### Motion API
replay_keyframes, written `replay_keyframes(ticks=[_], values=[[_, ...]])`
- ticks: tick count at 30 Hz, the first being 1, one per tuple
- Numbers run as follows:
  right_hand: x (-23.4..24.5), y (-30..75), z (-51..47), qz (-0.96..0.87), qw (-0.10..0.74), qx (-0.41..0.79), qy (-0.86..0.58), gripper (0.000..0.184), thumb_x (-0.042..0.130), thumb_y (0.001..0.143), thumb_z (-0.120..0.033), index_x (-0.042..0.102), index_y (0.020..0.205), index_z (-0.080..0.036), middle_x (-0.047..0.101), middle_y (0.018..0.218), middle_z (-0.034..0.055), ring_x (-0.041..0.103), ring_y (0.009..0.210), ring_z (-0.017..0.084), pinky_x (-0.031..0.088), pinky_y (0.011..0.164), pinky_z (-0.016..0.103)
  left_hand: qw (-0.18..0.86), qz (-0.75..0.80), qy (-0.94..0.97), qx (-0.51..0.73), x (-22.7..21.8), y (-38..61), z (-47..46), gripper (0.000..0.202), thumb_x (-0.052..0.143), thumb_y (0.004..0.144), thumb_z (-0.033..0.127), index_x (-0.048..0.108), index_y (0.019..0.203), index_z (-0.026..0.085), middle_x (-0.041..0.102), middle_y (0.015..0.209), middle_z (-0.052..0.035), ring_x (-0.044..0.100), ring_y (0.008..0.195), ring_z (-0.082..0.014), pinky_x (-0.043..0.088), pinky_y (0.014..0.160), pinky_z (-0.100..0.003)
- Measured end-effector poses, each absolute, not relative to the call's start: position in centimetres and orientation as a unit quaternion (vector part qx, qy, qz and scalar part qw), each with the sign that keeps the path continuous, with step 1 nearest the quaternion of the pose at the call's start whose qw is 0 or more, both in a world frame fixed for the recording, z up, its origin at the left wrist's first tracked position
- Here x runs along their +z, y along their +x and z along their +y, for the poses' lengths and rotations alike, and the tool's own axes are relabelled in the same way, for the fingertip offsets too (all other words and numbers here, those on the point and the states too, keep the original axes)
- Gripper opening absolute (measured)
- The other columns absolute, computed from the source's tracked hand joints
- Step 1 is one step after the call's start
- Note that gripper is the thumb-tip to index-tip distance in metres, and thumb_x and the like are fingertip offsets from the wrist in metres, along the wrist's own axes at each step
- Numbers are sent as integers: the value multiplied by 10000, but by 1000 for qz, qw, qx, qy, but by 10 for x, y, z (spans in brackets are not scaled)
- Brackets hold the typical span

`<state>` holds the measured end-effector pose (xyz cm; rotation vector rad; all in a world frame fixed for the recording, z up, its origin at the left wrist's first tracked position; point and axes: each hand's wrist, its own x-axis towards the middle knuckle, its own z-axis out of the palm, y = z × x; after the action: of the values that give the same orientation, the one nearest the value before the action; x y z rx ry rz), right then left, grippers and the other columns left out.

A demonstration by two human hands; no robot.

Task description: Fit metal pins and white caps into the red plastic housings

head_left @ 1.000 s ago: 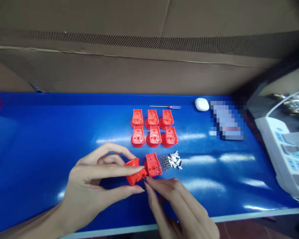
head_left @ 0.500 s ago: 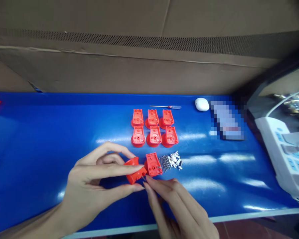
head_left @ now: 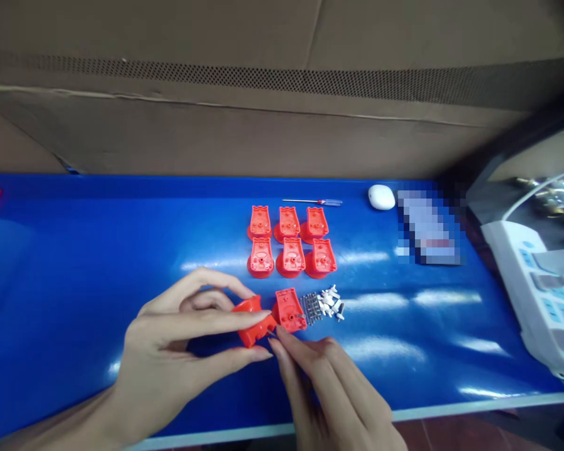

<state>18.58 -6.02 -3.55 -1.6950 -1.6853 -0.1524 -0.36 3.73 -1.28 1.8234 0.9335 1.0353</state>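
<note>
My left hand grips a red plastic housing between thumb and fingers, holding it tilted just above the blue table. My right hand has its thumb and forefinger pinched at that housing's near edge; anything between them is too small to tell. Beside the pinch, a second red housing lies on the table. Small metal screws and white plastic pieces sit in a little group to its right. Farther back, six red housings stand in two rows of three.
The blue table carries a small screwdriver, a white computer mouse and a pixelated object. A white device stands at the right. Brown cardboard rises behind the table.
My right hand has shifted slightly left, its fingertips now closer to the held housing. The housing in my left hand has moved a little left.
</note>
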Motion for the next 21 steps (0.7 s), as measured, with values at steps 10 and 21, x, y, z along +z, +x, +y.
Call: replay_keyframes(ticks=[10,21], values=[[-31,189,-50,-680,374,66,-627,135,628,1143,-202,742,1071,-218,768,835,10,731,655,114,553,631,217,398,358,734,418,-12,-3,37,316,960,873,152,907,1151,291,740,1223,-60,764,868,-153,677,707,-274],[-33,184,-44,-673,379,88,-629,321,530,1187,-222,608,876,-221,618,684,-49,603,525,83,427,553,239,408,362,727,417,-12,-5,35,348,979,848,144,907,1153,294,748,1230,-63,769,889,-158,696,748,-278]])
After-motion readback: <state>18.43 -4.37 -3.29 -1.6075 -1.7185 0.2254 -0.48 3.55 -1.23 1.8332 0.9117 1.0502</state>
